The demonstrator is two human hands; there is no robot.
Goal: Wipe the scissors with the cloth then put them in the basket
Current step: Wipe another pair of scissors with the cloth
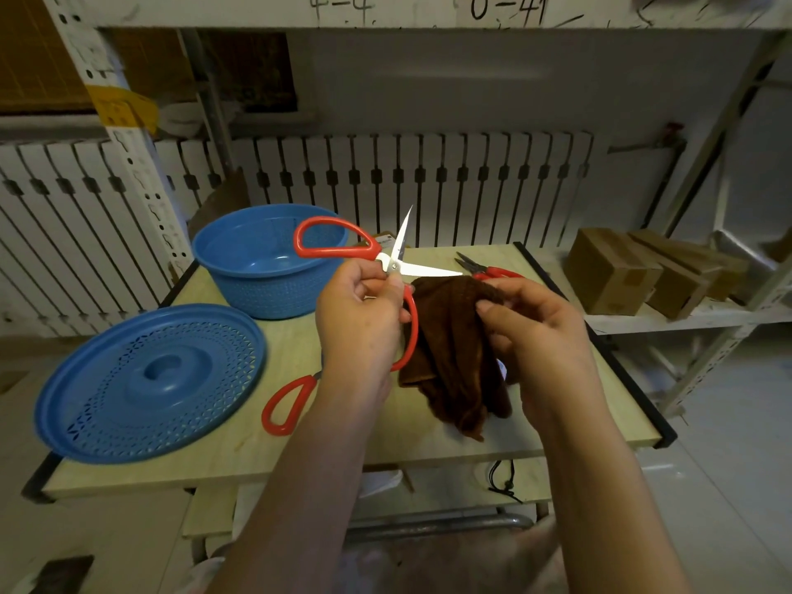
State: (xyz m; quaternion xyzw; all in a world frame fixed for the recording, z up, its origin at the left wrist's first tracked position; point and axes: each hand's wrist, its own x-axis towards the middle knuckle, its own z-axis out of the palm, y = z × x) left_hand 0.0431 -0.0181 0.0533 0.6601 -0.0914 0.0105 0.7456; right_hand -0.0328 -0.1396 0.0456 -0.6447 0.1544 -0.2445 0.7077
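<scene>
Left hand [364,319] grasps the red scissors [396,267] at the pivot, blades spread open above the table [300,332]; right hand [540,332] clutches the brown cloth [450,345] just below them. Risk: exposed tips could nick fingers or snag cloth (basket [265,259] waits far left).

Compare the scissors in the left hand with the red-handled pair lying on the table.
The held scissors are gripped by the left hand above the table, blades spread open; the table pair lies flat, only one handle loop showing, its blades hidden behind the forearm. Both have red handles.
</scene>
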